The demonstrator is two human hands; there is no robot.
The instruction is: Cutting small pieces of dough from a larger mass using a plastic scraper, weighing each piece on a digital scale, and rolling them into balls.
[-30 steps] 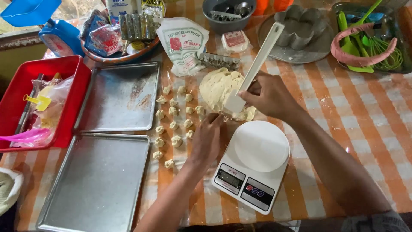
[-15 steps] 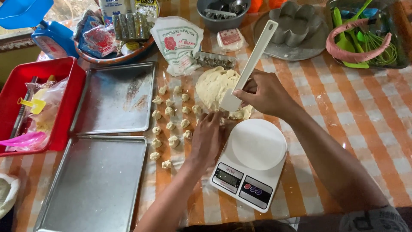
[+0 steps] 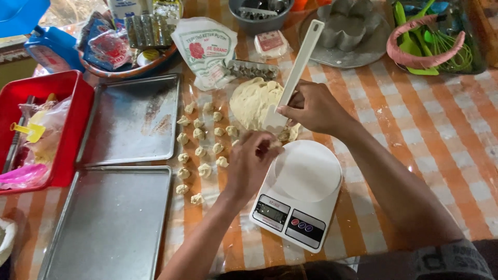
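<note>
Fingers of the right hand (image 3: 316,106) are clamped around the lower part of a white plastic scraper (image 3: 295,78), whose blade end sits at the near edge of the dough mound (image 3: 254,101) while its handle slants up and away toward the far side of the table. Just beside it, the left hand (image 3: 251,161) has its fingertips (image 3: 262,145) drawn together near the scraper's blade; whether they pinch a bit of dough cannot be told, since the back of the hand hides it. Directly below both hands stands a white digital kitchen scale (image 3: 298,194) with a round platform. To the left of the hands lie rows of small dough pieces (image 3: 199,145), set apart from each other on the clear plastic sheet covering the orange checked tablecloth (image 3: 441,135). Further left are two metal baking trays (image 3: 129,122), one above the other, and beyond them a red plastic bin (image 3: 72,98) with bags inside. Behind the dough mound rest a white flour bag (image 3: 205,49), a grey bowl (image 3: 259,18), a round metal tray of moulds (image 3: 347,36), and at far right a pink-handled basket (image 3: 430,41) holding green utensils and a whisk.
</note>
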